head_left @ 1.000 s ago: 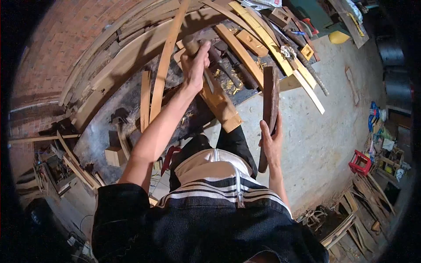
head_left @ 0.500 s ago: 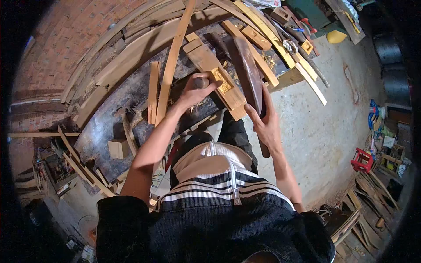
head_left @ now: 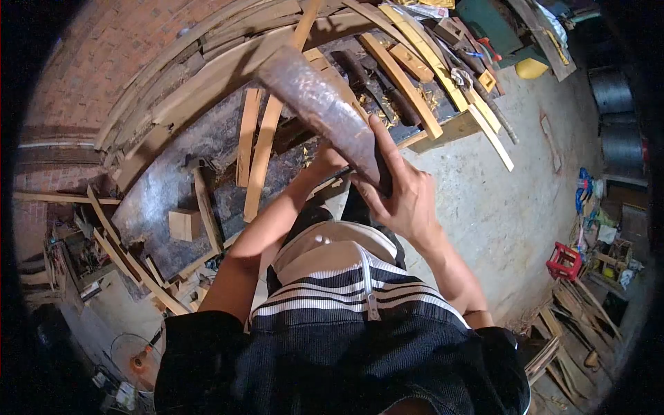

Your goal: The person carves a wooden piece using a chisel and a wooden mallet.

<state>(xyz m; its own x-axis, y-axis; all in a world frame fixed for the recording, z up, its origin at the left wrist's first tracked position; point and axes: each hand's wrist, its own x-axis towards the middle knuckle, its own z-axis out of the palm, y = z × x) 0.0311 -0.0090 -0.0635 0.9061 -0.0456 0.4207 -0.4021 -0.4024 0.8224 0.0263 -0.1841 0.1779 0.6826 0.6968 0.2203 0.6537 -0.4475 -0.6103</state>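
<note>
My right hand is closed round the lower part of a dark, heavy wooden mallet, which slants up to the left across the middle of the view. Behind it lies the light timber with the chiselled mortise. Only the far end and part of one edge show; the mortise is covered. Just left of the mallet's lower part is my left hand, its fingers mostly hidden by the mallet. Half a second ago that hand gripped a round-ended chisel handle, which is now out of sight.
Long light strips lie across the dark bench. A small wood block sits at its left. Dark-handled tools, shavings and more timber lie at the right. A red plastic stool stands on the concrete floor.
The mallet has swung left and tilted, and now covers the mortise and the chisel handle. My right hand has moved slightly left; my left hand sits lower and farther right.
</note>
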